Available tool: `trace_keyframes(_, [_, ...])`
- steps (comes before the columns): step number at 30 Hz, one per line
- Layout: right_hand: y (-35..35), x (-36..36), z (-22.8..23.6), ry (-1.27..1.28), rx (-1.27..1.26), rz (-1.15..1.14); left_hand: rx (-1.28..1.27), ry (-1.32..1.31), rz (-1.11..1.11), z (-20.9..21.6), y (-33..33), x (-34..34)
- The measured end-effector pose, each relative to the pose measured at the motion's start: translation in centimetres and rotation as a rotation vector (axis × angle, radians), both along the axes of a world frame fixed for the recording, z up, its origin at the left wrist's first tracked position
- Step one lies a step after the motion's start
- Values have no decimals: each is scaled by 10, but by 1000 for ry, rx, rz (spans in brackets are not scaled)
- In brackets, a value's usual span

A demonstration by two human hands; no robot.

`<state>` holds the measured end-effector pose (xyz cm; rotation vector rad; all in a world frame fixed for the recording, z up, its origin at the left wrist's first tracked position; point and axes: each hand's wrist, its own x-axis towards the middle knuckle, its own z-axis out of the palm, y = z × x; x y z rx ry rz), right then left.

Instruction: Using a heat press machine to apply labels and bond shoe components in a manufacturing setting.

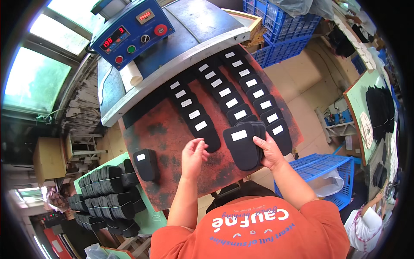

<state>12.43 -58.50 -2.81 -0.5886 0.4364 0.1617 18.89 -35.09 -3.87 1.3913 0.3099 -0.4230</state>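
Note:
My right hand [271, 152] grips the side of a small stack of black fabric pads [241, 151], rounded at the near end, held just above the table. A white label [239, 135] lies on the top pad. To the left of it is my left hand [195, 156], with thumb and fingers pinched together; whatever may be between them is too small to make out. It hovers beside the nearest pad of the left row [207, 137]. Overlapping black pads with white labels run away from me in a middle row [232, 102] and a right row [265, 104].
A separate stack of labelled pads [146, 166] sits on the reddish worn table [172, 164] at left. Beyond stands a machine with a blue control box [133, 36]. Bundled black pads [108, 194] lie at lower left. A blue crate [319, 172] stands at right.

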Motion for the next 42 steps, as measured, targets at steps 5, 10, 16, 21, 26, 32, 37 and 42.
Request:
trace_keyframes(5, [16, -2, -12, 17, -152, 20, -44, -46, -43, 16, -30, -18])
trace_keyframes(10, [-9, 0, -2, -61, 69, 12, 43, -46, 57, -18, 5, 3])
trace_keyframes(16, [-2, -6, -6, 25, -73, 23, 450, -199, 85, -14, -8, -2])
trace_keyframes(21, [13, -14, -12, 10, -101, 158, 30, -151, -39, 19, -29, -43])
trace_keyframes(26, [-15, -16, -15, -84, 174, 160, 91, -77, 32, -10, 2, -38])
trace_keyframes(32, [-12, -26, -18, -41, 120, 167, 417, -251, 43, -26, -6, -44])
trace_keyframes(37, [21, -34, -9, -39, 49, 243, 176, -313, -29, 6, -33, -80])
trace_keyframes(42, [33, -45, -14, -46, 49, 228, 442, -517, -81, -4, -25, -90])
